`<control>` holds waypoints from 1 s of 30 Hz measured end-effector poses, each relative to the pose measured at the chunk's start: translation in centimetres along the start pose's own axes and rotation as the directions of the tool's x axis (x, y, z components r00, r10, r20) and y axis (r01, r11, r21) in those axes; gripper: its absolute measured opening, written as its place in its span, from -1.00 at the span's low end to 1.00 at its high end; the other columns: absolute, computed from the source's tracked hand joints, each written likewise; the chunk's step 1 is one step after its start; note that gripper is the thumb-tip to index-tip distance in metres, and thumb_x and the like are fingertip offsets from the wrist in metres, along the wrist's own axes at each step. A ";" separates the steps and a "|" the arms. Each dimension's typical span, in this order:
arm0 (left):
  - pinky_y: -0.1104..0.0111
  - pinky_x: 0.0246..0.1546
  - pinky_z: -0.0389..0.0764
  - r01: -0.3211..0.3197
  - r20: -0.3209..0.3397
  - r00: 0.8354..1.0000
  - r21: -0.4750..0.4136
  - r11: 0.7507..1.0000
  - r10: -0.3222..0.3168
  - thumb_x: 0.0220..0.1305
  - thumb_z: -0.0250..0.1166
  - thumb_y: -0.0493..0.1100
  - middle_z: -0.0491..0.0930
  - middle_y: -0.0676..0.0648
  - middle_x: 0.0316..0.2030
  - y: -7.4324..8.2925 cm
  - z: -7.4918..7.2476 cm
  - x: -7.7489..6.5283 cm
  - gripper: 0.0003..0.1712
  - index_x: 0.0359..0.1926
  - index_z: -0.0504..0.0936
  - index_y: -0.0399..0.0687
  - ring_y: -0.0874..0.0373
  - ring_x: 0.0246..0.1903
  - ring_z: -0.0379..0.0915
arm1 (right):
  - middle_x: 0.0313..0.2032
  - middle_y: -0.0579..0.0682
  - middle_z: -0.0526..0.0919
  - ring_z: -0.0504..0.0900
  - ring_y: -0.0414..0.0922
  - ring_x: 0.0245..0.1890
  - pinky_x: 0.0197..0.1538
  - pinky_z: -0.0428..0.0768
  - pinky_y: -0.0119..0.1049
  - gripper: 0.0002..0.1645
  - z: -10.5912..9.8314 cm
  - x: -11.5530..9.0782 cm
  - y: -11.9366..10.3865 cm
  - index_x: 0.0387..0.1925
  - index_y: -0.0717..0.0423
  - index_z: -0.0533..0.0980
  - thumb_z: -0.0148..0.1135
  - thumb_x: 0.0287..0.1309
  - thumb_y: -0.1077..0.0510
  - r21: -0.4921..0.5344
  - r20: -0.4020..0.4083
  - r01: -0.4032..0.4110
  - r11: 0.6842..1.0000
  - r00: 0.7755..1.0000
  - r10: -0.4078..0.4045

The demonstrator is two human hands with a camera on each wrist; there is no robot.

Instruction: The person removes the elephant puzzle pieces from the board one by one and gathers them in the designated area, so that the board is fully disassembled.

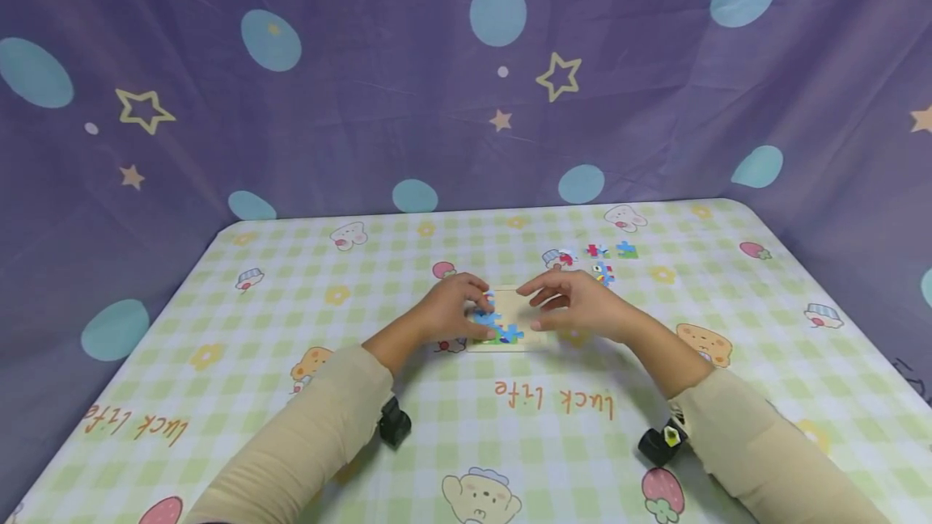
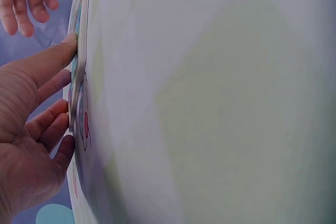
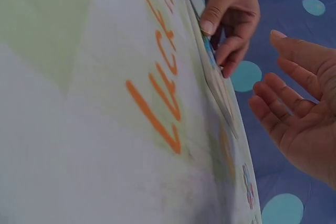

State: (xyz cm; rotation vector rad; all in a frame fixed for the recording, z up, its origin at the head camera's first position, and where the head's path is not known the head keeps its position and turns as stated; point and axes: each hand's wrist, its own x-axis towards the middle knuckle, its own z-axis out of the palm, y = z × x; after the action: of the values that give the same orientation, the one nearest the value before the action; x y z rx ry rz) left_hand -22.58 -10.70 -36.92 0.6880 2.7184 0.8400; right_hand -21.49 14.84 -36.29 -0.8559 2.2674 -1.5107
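A shallow wooden puzzle tray (image 1: 518, 307) lies on the table between the two hands. Joined blue and green jigsaw pieces (image 1: 511, 335) fill its left and near side, and bare wood shows at its right. My left hand (image 1: 447, 310) rests at the tray's left part, its thumb and fingertips touching the pieces and edge; the left wrist view shows this hand (image 2: 37, 114) with its thumb straight. Just right of the tray, my right hand (image 1: 582, 303) hovers with fingers loosely bent and nothing in them. The right wrist view shows that palm (image 3: 307, 103) apart from the tray (image 3: 218, 85).
Loose jigsaw pieces lie beyond the right hand: a red and white piece (image 1: 597, 251), a blue and green piece (image 1: 627, 250) and a blue piece with an eye (image 1: 603, 272). A checkered tablecloth (image 1: 277, 395) covers the table; a purple curtain (image 1: 379, 120) hangs behind it.
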 end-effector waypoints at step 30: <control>0.06 0.34 0.20 -0.061 0.145 0.988 0.026 0.998 0.057 0.05 0.54 -0.08 0.33 -0.03 0.34 -0.8 -1.3 -0.3 -0.54 0.02 0.72 0.02 -0.03 0.36 0.15 | -0.27 -0.07 0.59 0.55 -0.18 -0.29 -0.17 0.58 -0.32 -0.68 2.8 2.0 0.3 -0.18 0.12 0.69 0.49 -0.07 0.30 -0.304 0.106 -0.070 0.950 0.989 0.106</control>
State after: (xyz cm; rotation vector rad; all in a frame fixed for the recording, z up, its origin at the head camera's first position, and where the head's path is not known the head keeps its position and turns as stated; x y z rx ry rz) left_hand -23.06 -12.03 -36.34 0.8067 2.5982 0.7325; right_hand -21.64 11.67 -37.50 -0.8844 2.4434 -1.0609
